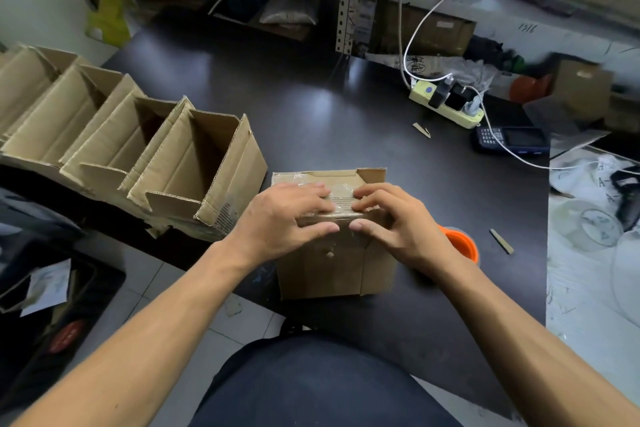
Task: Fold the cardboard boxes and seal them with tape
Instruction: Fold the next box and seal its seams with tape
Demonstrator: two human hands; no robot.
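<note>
Materials and surface finish

Box (332,263): matt brown corrugated cardboard; glossy clear tape (341,199) across its top. Table (311,107): smooth, dark, semi-gloss. Open boxes (194,163): same corrugated cardboard, fluted edges exposed.

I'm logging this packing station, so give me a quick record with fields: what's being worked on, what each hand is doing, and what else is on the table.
work item: small cardboard box near the table's front edge, clear tape across its top
left hand: fingers flat on the box top, thumb on the front face
right hand: fingers pressing the tape down, thumb on the front face
waiting boxes: row of open cardboard boxes at left
tape roll: orange, partly hidden behind the right hand
also on table: power strip, handheld scanner
</note>
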